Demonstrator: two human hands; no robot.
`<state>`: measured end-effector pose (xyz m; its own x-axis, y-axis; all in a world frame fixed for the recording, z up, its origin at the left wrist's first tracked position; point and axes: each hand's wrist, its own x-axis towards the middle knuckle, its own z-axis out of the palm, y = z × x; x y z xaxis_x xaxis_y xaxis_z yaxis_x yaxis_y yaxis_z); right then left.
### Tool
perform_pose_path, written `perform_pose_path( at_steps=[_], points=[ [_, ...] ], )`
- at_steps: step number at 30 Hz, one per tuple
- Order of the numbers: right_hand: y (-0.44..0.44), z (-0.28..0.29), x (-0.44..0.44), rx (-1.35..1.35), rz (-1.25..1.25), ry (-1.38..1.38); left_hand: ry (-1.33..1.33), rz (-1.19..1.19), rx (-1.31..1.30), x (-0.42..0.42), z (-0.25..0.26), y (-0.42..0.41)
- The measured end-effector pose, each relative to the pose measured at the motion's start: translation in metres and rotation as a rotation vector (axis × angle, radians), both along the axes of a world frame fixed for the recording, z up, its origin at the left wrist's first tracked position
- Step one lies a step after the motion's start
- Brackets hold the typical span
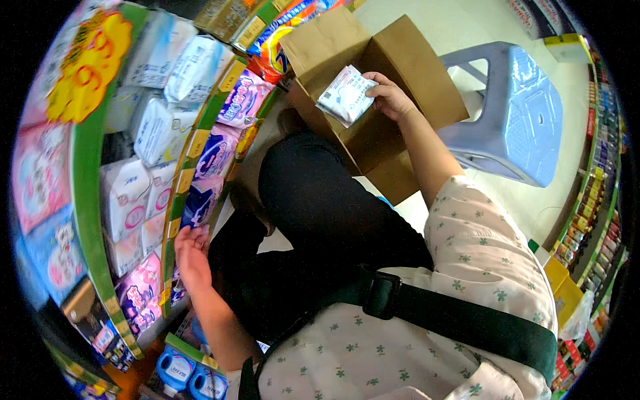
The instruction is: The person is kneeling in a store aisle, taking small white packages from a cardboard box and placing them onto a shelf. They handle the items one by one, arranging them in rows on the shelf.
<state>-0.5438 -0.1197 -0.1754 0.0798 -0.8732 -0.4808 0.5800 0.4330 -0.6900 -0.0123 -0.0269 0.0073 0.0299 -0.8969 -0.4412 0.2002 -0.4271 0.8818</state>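
My right hand [391, 96] grips a small white plastic-wrapped pack [346, 96] by its right edge, fingers and thumb pinching it. The pack bears printed writing and is held over an open cardboard box [415, 65], whose flaps stand spread. To the left, my left hand [194, 260] is at the front edge of a shelf [172, 220], its fingers loosely bent. Its fingertips are close to a dark purple pack [201, 200] on the lower shelf; whether they touch it is hard to tell. I see nothing held in that hand.
A blue plastic stool [525, 115] stands right of the box. White wrapped packs [125, 200] fill the left shelf, above pink and purple packs [245, 100]. Blue bottles [177, 370] sit lower left. Stocked shelves [582, 215] line the right side. My bent leg [310, 185] lies between shelf and box.
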Motion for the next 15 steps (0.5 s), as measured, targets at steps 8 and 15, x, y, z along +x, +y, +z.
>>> perform_pose_path(
  at_steps=[8, 15],
  points=[
    [0.0, 0.172, 0.097, -0.381, 0.215, -0.275, -0.804, -0.279, -0.562, -0.133, 0.058, -0.004],
    [0.029, 0.258, 0.201, -0.355, 0.612, 0.331, -0.848, -0.168, -0.77, -0.124, 0.097, 0.0]
  ],
)
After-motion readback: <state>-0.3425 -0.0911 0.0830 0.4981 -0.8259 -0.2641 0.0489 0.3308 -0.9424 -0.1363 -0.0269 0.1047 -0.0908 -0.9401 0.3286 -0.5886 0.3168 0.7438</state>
